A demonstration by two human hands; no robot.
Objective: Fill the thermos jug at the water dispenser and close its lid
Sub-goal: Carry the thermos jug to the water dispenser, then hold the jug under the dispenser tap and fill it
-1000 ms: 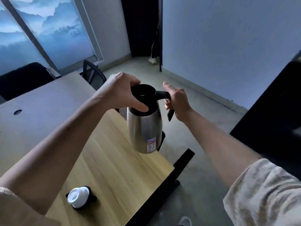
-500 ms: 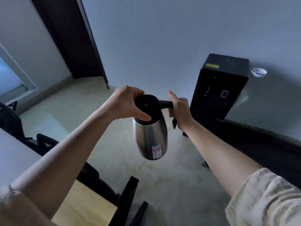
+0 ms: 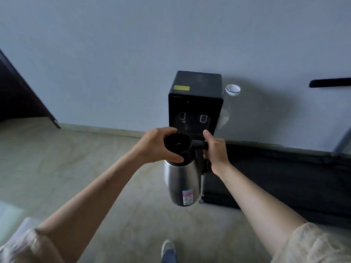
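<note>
Steel-bodied thermos jug with black open collar (image 3: 181,183), lidless, carried in air, now squarely facing black water dispenser (image 3: 195,103) near ahead; worktop gone from view. Left hand (image 3: 157,147) wraps collar, right hand (image 3: 216,150) closed round handle. Filling comes next, likely.

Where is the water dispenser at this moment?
In the head view the black water dispenser stands against the wall, just above centre, directly behind the open thermos jug, with a white cup holder on its right side.

Both hands (image 3: 159,147) hold the open thermos jug (image 3: 182,179) before the water dispenser (image 3: 195,103).
</note>
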